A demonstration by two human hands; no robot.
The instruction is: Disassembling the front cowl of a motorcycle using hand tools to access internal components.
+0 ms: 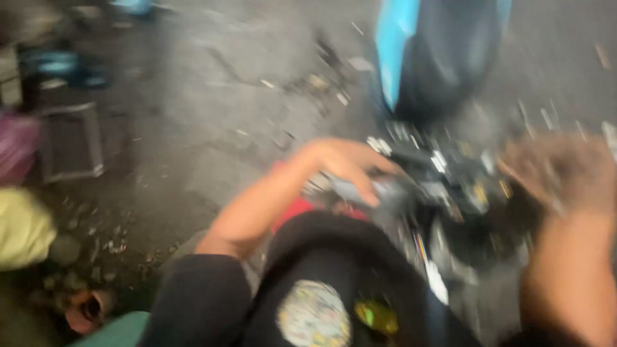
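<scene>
Head view, heavily motion-blurred throughout. The right hand (558,172) is smeared, so its fingers and grip cannot be read; its forearm runs off the lower right corner. The left hand (347,164) rests on a tangle of exposed scooter parts (450,180) whose individual pieces are indistinct. The blue scooter panel (437,51) is cut by the top edge. Objects at the left edge, among them a yellow bundle (22,228), remain unidentifiable.
</scene>
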